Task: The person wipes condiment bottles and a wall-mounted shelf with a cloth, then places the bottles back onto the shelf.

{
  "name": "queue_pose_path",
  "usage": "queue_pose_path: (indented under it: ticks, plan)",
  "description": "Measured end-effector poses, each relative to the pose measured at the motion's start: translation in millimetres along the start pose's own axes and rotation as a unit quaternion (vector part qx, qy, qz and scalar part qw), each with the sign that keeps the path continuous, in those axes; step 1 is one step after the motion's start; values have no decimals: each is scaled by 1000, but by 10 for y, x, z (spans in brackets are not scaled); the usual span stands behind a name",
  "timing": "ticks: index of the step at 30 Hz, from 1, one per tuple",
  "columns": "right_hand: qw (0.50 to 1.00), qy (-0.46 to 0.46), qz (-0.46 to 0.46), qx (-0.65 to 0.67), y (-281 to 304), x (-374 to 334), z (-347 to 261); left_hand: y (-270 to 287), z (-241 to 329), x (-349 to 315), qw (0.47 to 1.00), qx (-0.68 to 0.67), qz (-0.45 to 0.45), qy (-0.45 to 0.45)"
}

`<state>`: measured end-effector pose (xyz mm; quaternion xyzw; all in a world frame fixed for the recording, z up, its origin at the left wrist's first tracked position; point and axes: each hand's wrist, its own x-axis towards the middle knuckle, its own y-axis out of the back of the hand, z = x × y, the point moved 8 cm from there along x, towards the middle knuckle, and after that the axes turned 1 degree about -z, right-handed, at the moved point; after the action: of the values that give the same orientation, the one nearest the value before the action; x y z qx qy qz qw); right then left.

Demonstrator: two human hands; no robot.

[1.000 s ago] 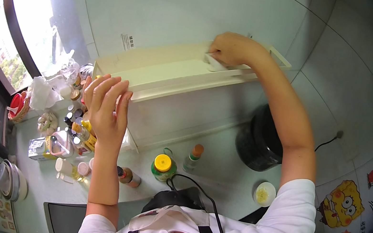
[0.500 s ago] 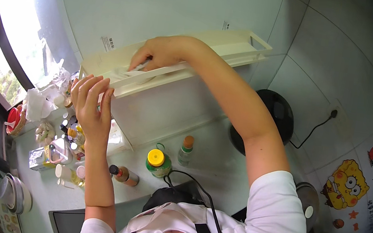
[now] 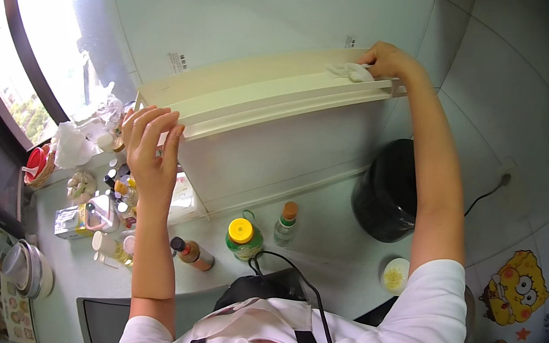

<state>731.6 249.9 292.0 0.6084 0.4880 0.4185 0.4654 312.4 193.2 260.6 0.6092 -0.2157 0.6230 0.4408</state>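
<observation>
A long cream-white shelf point(image 3: 255, 108) with a raised rim stands against the tiled wall. My left hand point(image 3: 153, 143) grips its left front corner, fingers over the end and the thumb by the front rim. At the shelf's far right end, my right hand point(image 3: 389, 62) is closed on a crumpled white cloth point(image 3: 352, 72). The cloth lies against the inside of the tray, and my fingertips are partly hidden behind the hand. Between the hands, the shelf's top surface shows no objects.
Below the shelf stand a green jar with a yellow lid point(image 3: 241, 232), a cork-topped bottle point(image 3: 286, 223) and a dark-capped sauce bottle point(image 3: 191, 253). A black cylindrical appliance point(image 3: 385, 188) and a small tub point(image 3: 394, 275) are at right. Several bottles crowd the left, near the window.
My right hand has slid the white cloth along the shelf from near its left end to its right end. My left hand keeps its place on the left corner. The view has shifted slightly.
</observation>
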Motion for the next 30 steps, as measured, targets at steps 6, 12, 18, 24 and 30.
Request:
queue_pose_path:
  ticks: [6, 12, 18, 24, 30]
  plan:
    - [988, 17, -16, -154, -147, 252, -220, -12, 31, 17, 1000, -12, 0, 1]
    - [971, 226, -76, 25, -410, -12, -1415, 28, 39, 15, 1000, 3, 6, -6]
    - [926, 236, -253, 154, -560, -306, -2150, -6, 26, 22, 1000, -2, 8, -11]
    - [938, 227, -223, 139, -629, -461, -2258, 3, 5, 19, 1000, 2, -9, -1]
    - [953, 221, -192, 82, -533, -388, -1710, -18, -28, -5, 1000, 5, -12, -11]
